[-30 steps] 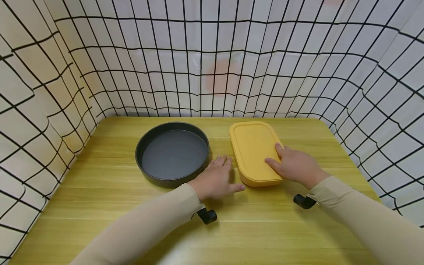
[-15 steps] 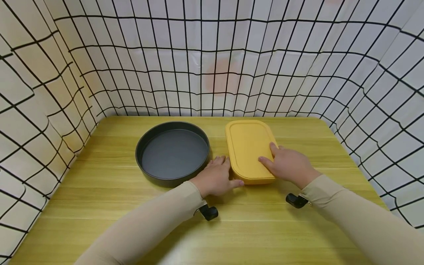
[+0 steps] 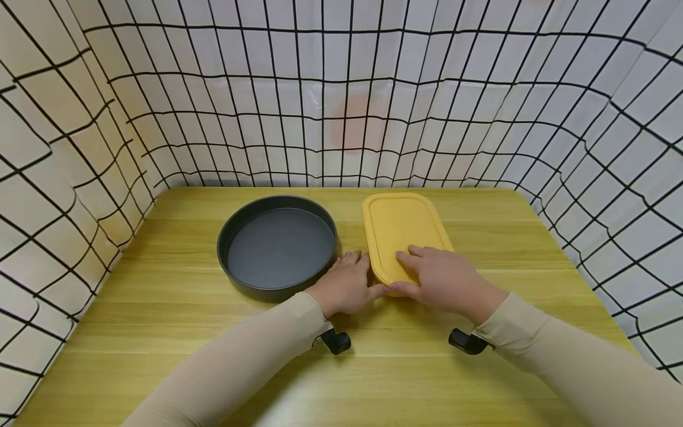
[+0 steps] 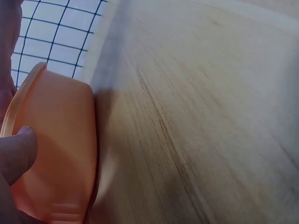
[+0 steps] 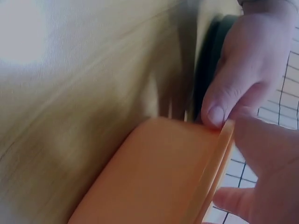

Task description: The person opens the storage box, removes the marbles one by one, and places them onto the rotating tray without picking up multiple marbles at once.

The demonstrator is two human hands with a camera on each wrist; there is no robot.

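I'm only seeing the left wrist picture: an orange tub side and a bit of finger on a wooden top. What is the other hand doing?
Observer: The right hand lies on the yellow container's lid, its thumb at the near corner.
Operator: And the hand my camera is on?
Observer: The left hand rests on the table, its thumb touching that same near corner of the yellow container.
Operator: Anything else on the table?
Observer: A dark round pan sits just left of the container, beside the left hand.
Operator: What surrounds it all?
Observer: A white cloth with a black grid hangs on three sides.
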